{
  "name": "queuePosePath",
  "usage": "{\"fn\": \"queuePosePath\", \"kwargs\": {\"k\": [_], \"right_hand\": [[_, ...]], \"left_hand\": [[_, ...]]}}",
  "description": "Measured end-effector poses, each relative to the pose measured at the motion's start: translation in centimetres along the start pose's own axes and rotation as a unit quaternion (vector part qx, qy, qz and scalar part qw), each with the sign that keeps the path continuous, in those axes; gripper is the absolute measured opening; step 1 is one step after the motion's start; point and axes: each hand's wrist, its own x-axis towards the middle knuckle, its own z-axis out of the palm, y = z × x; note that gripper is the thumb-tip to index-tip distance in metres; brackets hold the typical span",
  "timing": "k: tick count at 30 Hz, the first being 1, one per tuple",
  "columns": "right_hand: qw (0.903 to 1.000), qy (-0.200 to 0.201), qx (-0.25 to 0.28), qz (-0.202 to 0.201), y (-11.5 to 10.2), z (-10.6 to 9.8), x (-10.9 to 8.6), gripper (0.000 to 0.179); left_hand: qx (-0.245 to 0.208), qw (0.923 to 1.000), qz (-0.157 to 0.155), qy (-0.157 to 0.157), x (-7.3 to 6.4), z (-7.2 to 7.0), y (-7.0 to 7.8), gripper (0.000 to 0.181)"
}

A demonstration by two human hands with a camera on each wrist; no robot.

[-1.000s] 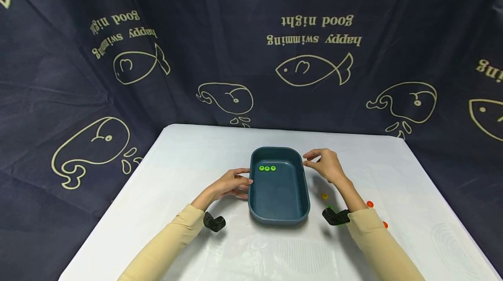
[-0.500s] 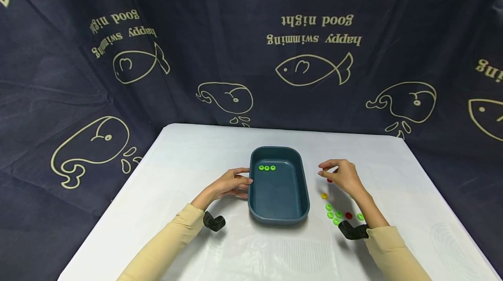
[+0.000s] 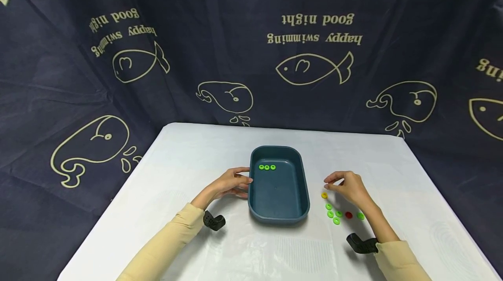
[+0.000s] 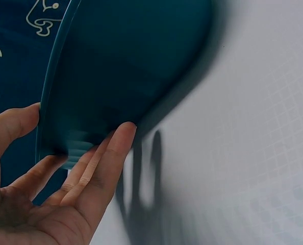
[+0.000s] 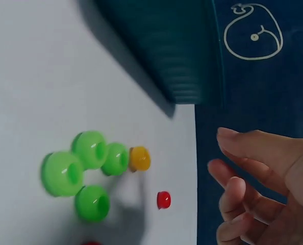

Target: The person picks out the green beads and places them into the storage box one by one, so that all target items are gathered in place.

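Observation:
A dark blue-green rectangular bin point(image 3: 279, 196) stands mid-table, with three small green rings point(image 3: 267, 167) in a row inside. My left hand point(image 3: 229, 183) holds its left side, thumb at the rim, fingers along the outer wall. Right of the bin, my right hand point(image 3: 351, 188) hovers with bent fingers, thumb and index apart, holding nothing. Below its fingertips lies a yellow ring point(image 3: 324, 195). Several green rings point(image 5: 92, 203) lie nearby, and a small red ring point(image 5: 163, 200) shows in the right wrist view, hidden by the hand from the head camera.
The white-covered table point(image 3: 212, 141) ends at a dark curtain point(image 3: 251, 45) printed with fish and whales. Another red piece point(image 3: 349, 215) and a separate green ring point(image 3: 360, 216) lie beside the right forearm. A black camera mount point(image 3: 214, 221) sits on each wrist.
My right hand has moved from the bin's right rim to the right and nearer the body, uncovering the green rings while covering a red one. The left hand and bin have stayed put.

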Motion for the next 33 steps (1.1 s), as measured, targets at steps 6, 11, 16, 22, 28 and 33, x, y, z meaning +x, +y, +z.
{"fn": "queuePosePath", "kwargs": {"k": [6, 11, 16, 22, 28, 33], "right_hand": [[0.9985, -0.054, 0.01, -0.007, 1.0, 0.2, -1.2, 0.006], [0.9958, -0.087, 0.028, -0.001, 1.6, 0.4, -1.9, 0.007], [0.9923, -0.112, 0.053, 0.004, 1.9, 0.7, -2.3, 0.009], [0.9906, -0.122, 0.061, 0.006, 2.4, 1.1, -2.5, 0.011], [0.9912, -0.118, 0.059, -0.011, 2.5, 1.3, -2.5, 0.011], [0.9911, -0.124, 0.049, 0.001, 2.5, 1.4, -2.5, 0.014]], "left_hand": [[0.002, 1.0, -0.001, 0.0, 0.0, 0.0, 0.0, 0.063], [0.006, 1.0, -0.003, 0.0, 0.1, 0.0, -0.1, 0.064], [0.005, 1.0, -0.003, 0.0, 0.1, 0.0, 0.0, 0.063], [0.006, 1.0, -0.003, 0.001, 0.1, 0.0, 0.0, 0.064], [0.006, 1.0, 0.0, -0.005, 0.2, -0.1, -0.1, 0.064], [0.005, 1.0, -0.001, -0.007, 0.2, -0.1, -0.2, 0.064]]}}
